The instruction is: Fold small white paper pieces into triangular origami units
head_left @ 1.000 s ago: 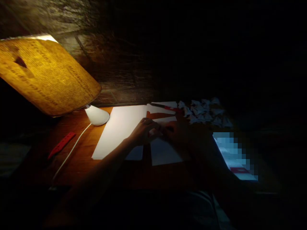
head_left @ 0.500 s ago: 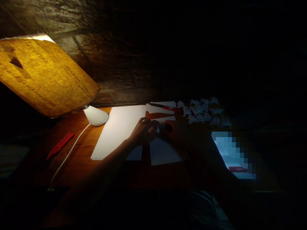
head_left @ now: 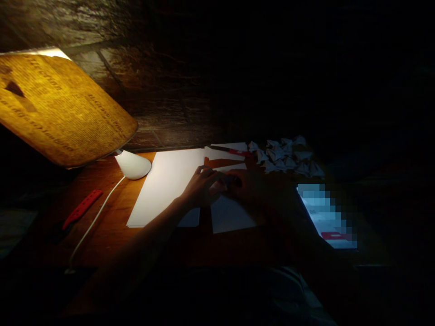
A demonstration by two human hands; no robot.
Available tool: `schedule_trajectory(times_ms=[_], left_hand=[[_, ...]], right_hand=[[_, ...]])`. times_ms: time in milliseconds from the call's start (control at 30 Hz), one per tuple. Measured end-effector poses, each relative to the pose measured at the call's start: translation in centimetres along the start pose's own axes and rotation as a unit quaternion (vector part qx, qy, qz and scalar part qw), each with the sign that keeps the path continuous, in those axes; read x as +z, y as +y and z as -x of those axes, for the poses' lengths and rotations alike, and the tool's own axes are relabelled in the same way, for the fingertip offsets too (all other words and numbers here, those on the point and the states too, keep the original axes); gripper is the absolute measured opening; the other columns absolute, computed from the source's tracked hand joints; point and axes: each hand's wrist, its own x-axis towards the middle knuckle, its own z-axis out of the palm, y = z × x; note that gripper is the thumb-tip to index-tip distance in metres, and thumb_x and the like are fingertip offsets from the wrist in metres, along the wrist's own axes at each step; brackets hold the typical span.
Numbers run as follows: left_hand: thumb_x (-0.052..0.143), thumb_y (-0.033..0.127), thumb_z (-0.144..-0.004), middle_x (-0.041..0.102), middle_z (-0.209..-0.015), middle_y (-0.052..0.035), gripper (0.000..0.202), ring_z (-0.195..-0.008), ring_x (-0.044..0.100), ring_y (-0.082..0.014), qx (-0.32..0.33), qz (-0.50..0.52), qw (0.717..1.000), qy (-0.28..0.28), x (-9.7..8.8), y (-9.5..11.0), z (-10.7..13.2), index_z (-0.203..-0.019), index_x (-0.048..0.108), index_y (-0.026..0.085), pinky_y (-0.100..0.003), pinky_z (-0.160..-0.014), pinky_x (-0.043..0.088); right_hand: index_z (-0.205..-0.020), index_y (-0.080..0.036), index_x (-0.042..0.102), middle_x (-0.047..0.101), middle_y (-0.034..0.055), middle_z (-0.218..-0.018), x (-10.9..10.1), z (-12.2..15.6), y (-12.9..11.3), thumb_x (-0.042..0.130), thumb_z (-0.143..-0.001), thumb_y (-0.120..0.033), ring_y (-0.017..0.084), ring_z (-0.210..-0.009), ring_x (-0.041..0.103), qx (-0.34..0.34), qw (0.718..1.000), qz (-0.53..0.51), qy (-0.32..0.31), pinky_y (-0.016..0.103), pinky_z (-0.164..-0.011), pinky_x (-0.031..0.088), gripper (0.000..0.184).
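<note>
Watching remotely; my landmark is the flat stack of white paper sheets on the brown wooden worktop. At its right edge, the left hand has its fingers closed on a small pale folded paper piece. The right hand meets it from the other side; too dark for me to tell its grip. A loose white sheet lies beneath, right of the stack. My judgement: the piece could slip or crease crookedly, since shadow hides its edges. Farther right of the stack, the clustered white folded paper shapes could scatter if the right hand swings wide.
</note>
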Motion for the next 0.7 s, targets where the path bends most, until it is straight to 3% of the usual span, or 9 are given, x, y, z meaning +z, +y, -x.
schedule_trajectory(times_ms=[200, 433, 700], left_hand=[[0.065, 0.022, -0.084, 0.075, -0.105, -0.0058, 0.031, -0.104, 0.068, -0.0269, -0.020, 0.022, 0.999, 0.015, 0.31, -0.27, -0.12, -0.116, 0.060, 0.022, -0.049, -0.107, 0.043], [0.065, 0.022, -0.086, 0.075, -0.097, -0.0013, 0.015, -0.097, 0.067, -0.0240, -0.023, 0.042, 0.999, 0.008, 0.03, -0.22, -0.14, -0.100, 0.068, 0.025, -0.047, -0.105, 0.045], [0.065, 0.019, -0.082, 0.073, -0.095, -0.0030, 0.015, -0.094, 0.067, -0.0237, -0.031, 0.040, 0.999, 0.013, 0.38, -0.50, -0.15, -0.095, 0.067, 0.024, -0.045, -0.099, 0.049]], right_hand=[[-0.102, -0.021, 0.077, 0.078, 0.0054, -0.099, 0.12, -0.02, -0.46, 0.064, -0.087, -0.021, 0.020, -0.087, 0.068, 0.016, 1.000, 0.003, 0.014, 0.030, -0.075, 0.044, 0.019], [-0.095, -0.020, 0.075, 0.072, 0.0066, -0.098, 0.35, -0.41, -0.51, 0.064, -0.087, -0.019, 0.021, -0.088, 0.064, 0.000, 0.999, 0.046, 0.028, 0.030, -0.074, 0.042, 0.013], [-0.102, -0.021, 0.076, 0.073, 0.0058, -0.104, 0.50, -0.42, -0.29, 0.063, -0.090, -0.021, 0.020, -0.090, 0.065, -0.015, 0.999, 0.042, 0.023, 0.030, -0.074, 0.042, 0.018]])
